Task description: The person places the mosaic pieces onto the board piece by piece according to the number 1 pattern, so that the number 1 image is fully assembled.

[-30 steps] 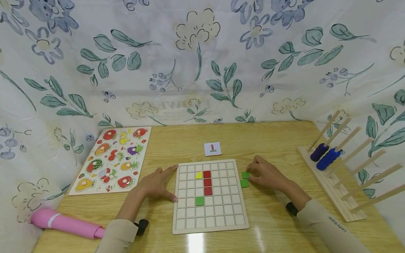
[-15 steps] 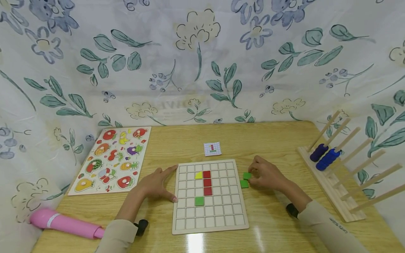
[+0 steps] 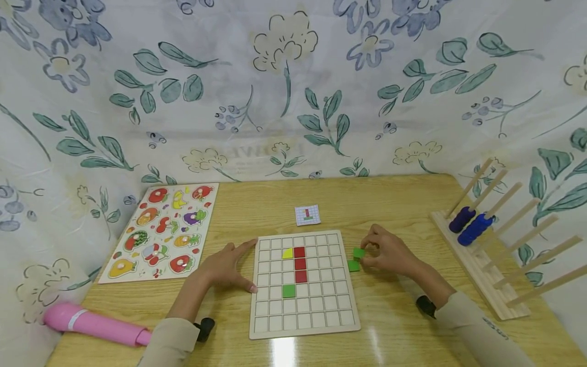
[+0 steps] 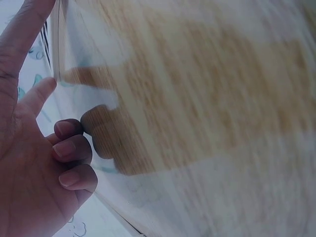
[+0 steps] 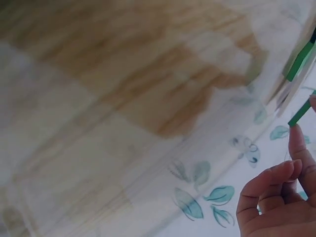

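A wooden grid board (image 3: 304, 306) lies in the middle of the table, holding a yellow piece (image 3: 287, 253), a column of red squares (image 3: 300, 264) and one green square (image 3: 289, 291). My left hand (image 3: 224, 267) touches its left edge with thumb and index finger spread apart; in the left wrist view the other fingers (image 4: 76, 175) are curled. To the right of the board, my right hand (image 3: 387, 252) pinches a green square tile (image 3: 358, 253) between thumb and finger. The right wrist view shows this tile (image 5: 302, 112) tilted at the fingertips. Another green tile (image 3: 353, 265) lies by the board's right edge.
Behind the board lies a small printed grid card (image 3: 307, 215). A fruit puzzle board (image 3: 158, 229) and a pink microphone-shaped object (image 3: 98, 325) are on the left. On the right stands a wooden peg rack (image 3: 486, 270) with dark blue rings (image 3: 475, 229). A floral sheet (image 3: 293, 102) hangs behind.
My right hand has drawn the pinched green tile slightly to the right, away from the board. The left hand has stayed at the board's edge.
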